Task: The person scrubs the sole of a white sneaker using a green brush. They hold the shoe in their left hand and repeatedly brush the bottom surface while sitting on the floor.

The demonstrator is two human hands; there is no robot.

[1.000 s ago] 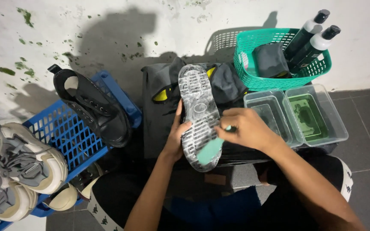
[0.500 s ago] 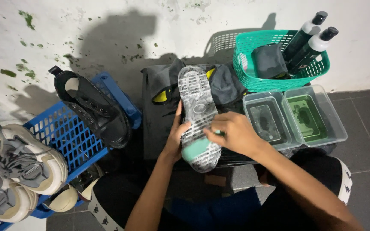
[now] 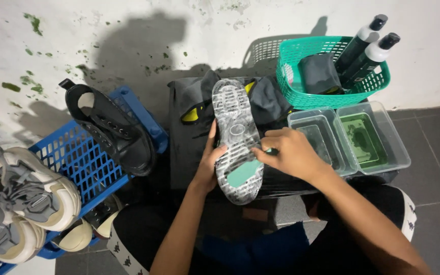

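Whitewashed wall (image 3: pixel 128 30) flecked with green behind, dark grey tiled floor (image 3: pixel 434 147) at right.

Head view: sneaker (image 3: pixel 238 137) turned sole-up at centre, translucent grey sole with a teal patch near the heel, resting over a dark cloth (image 3: pixel 189 127) with yellow patches. Left hand (image 3: pixel 209 165) clasped round the sneaker's left edge, thumb lying on the sole. Right hand (image 3: pixel 289 153) clenched on a small teal-tipped brush (image 3: pixel 269 151), mostly hidden in the fist, pressed against the sole's right edge.

Just right of the hands, two clear plastic tubs (image 3: pixel 350 140) side by side, the right one holding greenish water. Behind them, a teal basket (image 3: pixel 291 76) with a folded dark cloth and two dark bottles (image 3: pixel 365 48) with white collars leaning inside. At left, a blue crate (image 3: pixel 77 158) with a black lace-up boot (image 3: pixel 110 130) lying across its rim. Further left, pale grey and cream sneakers (image 3: pixel 16 203) piled at the crate's near end.
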